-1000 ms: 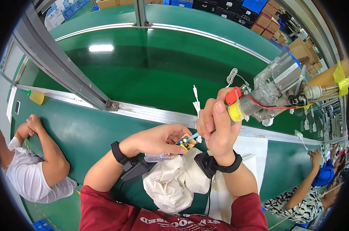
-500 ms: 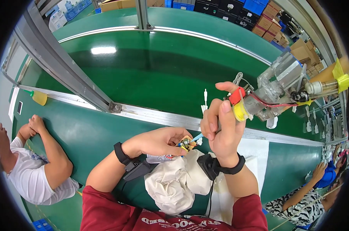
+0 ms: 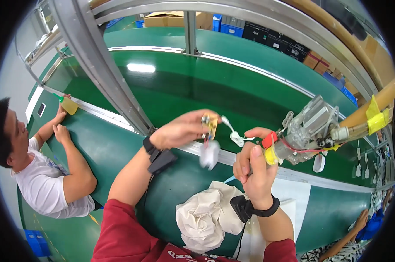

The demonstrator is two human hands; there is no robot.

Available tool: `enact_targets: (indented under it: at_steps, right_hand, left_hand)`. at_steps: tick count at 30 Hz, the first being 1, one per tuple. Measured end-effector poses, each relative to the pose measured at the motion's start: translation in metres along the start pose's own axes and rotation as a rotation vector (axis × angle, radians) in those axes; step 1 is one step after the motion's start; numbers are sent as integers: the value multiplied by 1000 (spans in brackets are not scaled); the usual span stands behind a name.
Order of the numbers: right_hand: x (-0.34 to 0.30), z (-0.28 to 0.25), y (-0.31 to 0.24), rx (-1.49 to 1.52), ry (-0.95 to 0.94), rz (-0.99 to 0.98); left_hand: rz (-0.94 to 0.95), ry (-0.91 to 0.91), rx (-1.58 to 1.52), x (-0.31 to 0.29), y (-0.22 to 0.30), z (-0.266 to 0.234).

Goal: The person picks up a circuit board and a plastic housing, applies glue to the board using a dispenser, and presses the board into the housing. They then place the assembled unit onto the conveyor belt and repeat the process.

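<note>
My left hand (image 3: pixel 180 129) is raised over the bench's far edge, its fingers closed on a small circuit board (image 3: pixel 212 125) with parts on it. Thin wires run down from the board to a blurred whitish piece (image 3: pixel 209 155). A white cord with a white end piece (image 3: pixel 236 139) lies beside the board. My right hand (image 3: pixel 255 174) is curled round a thin light-blue stick (image 3: pixel 229 179), whose tip shows below the fist. Just beyond that hand is a clear plastic assembly (image 3: pixel 308 126) with yellow tape, a red block (image 3: pixel 269 140) and red wire; whether my fingers touch it I cannot tell.
A crumpled off-white cloth bundle (image 3: pixel 201 214) lies on the green bench, with a white sheet (image 3: pixel 293 196) to its right. Metal posts (image 3: pixel 106 65) frame the green belt (image 3: pixel 184 87) ahead. A person (image 3: pixel 49 174) sits at left, one hand near a yellowish bottle (image 3: pixel 68 105).
My left hand has lifted the board up and away from the light-blue stick. My right hand has stayed near the clear assembly. The view has shifted, and the person at left has reached toward the bottle.
</note>
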State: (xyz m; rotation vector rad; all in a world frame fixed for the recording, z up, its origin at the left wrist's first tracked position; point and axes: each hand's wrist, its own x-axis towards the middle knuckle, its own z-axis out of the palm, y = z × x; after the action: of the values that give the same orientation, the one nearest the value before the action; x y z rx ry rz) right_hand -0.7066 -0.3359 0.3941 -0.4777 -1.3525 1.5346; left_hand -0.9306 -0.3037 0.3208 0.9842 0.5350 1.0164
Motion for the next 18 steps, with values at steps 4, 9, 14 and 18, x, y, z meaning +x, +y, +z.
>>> enact_targets:
  at_steps: [4,9,14,18]
  right_hand:
    - [-3,-2,-3,-23,9,-14]
    - [-3,0,-6,7,26,3]
    - [0,-5,-7,-22,62,0]
    - [4,-13,-8,-43,102,-2]
  left_hand:
    - [132,227,60,42,29,-8]
    - [26,432,317,69,18,-86]
    - [185,947,1317,58,-5,-67]
    - [400,739,1243,6,3,10]
